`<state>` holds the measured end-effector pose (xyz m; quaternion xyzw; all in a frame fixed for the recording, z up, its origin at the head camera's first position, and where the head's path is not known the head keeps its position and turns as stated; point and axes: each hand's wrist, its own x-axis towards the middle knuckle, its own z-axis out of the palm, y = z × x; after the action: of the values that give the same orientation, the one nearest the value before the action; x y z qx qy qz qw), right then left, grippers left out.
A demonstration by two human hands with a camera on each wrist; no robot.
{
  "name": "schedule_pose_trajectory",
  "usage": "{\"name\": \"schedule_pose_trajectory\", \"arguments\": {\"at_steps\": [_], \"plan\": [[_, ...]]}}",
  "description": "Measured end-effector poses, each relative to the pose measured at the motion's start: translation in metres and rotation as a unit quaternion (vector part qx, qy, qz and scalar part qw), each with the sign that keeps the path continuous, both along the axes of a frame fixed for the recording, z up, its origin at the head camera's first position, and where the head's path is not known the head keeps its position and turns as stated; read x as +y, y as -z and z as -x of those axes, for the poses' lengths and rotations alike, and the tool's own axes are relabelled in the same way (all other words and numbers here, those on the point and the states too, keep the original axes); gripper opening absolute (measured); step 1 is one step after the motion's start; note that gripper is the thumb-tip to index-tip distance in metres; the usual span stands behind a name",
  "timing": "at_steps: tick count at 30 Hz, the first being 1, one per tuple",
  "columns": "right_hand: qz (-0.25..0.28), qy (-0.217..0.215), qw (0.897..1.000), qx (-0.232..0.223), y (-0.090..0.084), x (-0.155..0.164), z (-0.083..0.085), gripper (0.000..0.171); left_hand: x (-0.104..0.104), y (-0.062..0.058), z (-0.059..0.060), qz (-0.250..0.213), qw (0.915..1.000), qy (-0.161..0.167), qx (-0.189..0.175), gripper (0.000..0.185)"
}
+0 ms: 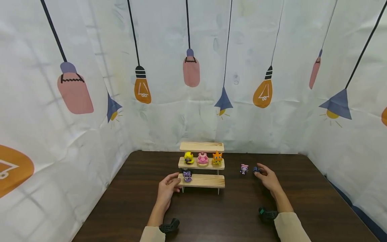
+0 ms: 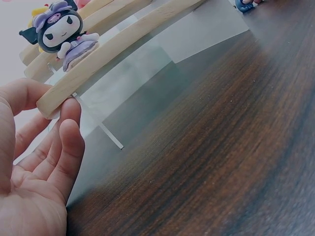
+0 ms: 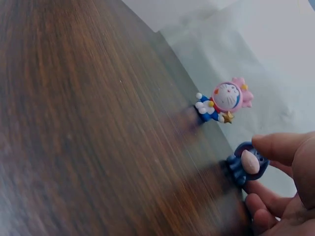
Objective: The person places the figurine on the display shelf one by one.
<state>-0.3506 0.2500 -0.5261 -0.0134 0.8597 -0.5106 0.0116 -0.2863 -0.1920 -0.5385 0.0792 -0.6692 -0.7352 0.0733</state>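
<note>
Working in front of a pale cloth (image 1: 169, 124) printed with hanging lamps. Reaching over a dark wood counter (image 1: 211, 215). Facing a three-tier wooden stand (image 1: 208, 181) near the counter's back edge. Wearing cream sleeves (image 1: 290, 225) and, on both wrists, black devices (image 1: 170, 226). Pinching the left end of the stand's lowest tier with the left grip (image 1: 165, 191). Holding the right grip (image 1: 269, 181) well to the right of the stand. Looking onto a pink figure (image 1: 203, 159) between an orange figure (image 1: 217, 158) and a yellow figure (image 1: 188, 158) on the middle tier, and a purple-and-black figure (image 1: 187, 176) at the lowest tier's left end. Passing beside a pink-hooded figure (image 1: 244, 169) on the counter. Gripping a navy figure (image 3: 238, 169) just right of it, between right thumb and fingers; not being able to tell lifted from standing.
</note>
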Motion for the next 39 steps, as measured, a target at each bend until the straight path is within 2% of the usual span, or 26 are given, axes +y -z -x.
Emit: {"name": "schedule_pose_trajectory", "arguments": {"at_steps": [21, 39], "plan": [[-0.024, 0.026, 0.999, 0.016, 0.0022, -0.0070, 0.0033, 0.049, 0.0009, 0.0018, 0.0005, 0.001, 1.0000, -0.004, 0.005, 0.040], [-0.014, 0.036, 0.999, 0.020, 0.0032, -0.0034, 0.0020, 0.045, 0.0012, 0.0014, 0.0007, 0.001, 1.0000, -0.003, 0.003, 0.040]]}}
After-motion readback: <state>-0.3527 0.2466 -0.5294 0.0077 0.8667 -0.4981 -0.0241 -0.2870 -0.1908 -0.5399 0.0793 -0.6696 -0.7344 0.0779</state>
